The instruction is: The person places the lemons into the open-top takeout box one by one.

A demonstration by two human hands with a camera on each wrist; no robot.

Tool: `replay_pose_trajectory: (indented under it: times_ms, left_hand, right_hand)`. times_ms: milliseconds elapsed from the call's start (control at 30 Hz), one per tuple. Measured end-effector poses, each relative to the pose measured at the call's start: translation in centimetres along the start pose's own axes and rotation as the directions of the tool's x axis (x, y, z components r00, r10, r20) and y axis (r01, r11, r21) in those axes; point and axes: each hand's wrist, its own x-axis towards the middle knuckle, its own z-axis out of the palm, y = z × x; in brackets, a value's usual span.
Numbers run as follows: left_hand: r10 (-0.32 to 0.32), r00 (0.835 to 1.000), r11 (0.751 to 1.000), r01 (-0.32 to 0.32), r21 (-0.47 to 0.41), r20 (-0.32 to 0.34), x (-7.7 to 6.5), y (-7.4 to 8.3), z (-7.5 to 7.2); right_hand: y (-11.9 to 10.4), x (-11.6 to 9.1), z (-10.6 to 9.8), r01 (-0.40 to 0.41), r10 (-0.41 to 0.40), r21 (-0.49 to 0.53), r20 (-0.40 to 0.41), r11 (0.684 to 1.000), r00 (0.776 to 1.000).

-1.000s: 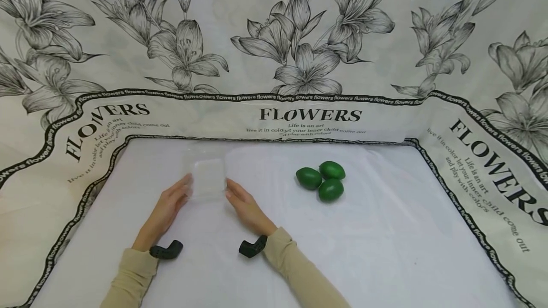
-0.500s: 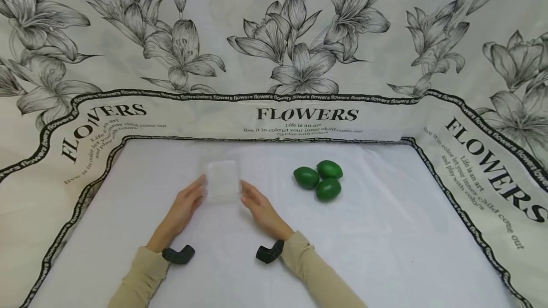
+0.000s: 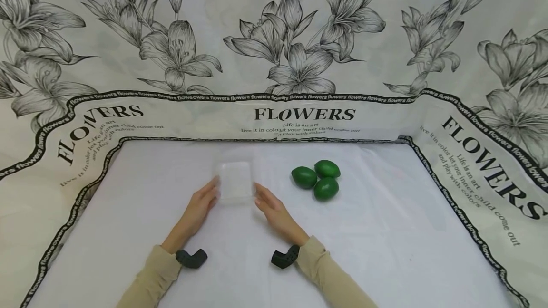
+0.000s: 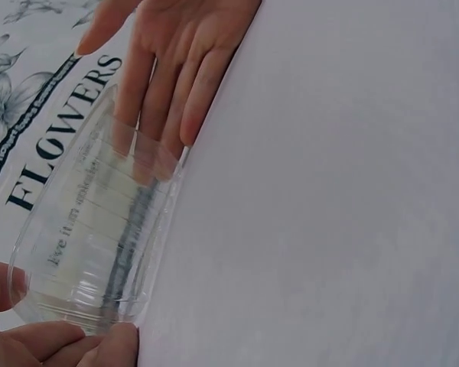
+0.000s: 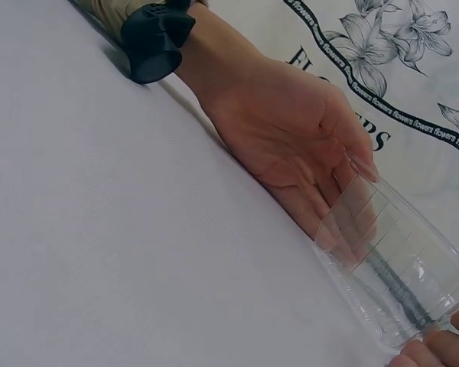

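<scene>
Now we've brought the clear plastic container (image 3: 235, 180) closer to the limes (image 3: 326, 189), near the desk (image 3: 385, 232) far edge; left hand (image 3: 199, 208), right hand (image 3: 277, 214): fingers straight against it.

Long khaki sleeves (image 3: 154, 274) are worn with two black, elbow-shaped wrist devices (image 3: 191, 258), one per side.

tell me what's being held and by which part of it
A clear plastic container, held by its opposite sides between the left hand and the right hand.
</scene>
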Motion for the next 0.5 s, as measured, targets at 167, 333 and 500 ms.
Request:
replay_pose_trajectory:
  times_ms: [167, 333, 500]
  left_hand:
    - [0.011, 1.000, 0.998, -0.009, 0.055, -0.025, 0.2, -0.1, 1.3]
    - [0.016, 0.999, 0.997, -0.012, 0.080, -0.047, 0.3, 0.0, 2.3]
    - [0.023, 0.997, 0.996, -0.016, 0.092, -0.075, 0.4, 0.1, 3.2]
  right_hand:
    - [0.1, -0.6, -0.9, -0.005, 0.005, -0.017, -0.026, 1.000, 1.000]
    - [0.0, -1.2, -1.6, -0.015, 0.012, -0.051, -0.051, 0.999, 0.999]
    - [-0.1, -1.9, -2.0, -0.016, 0.013, -0.042, -0.077, 0.999, 0.997]
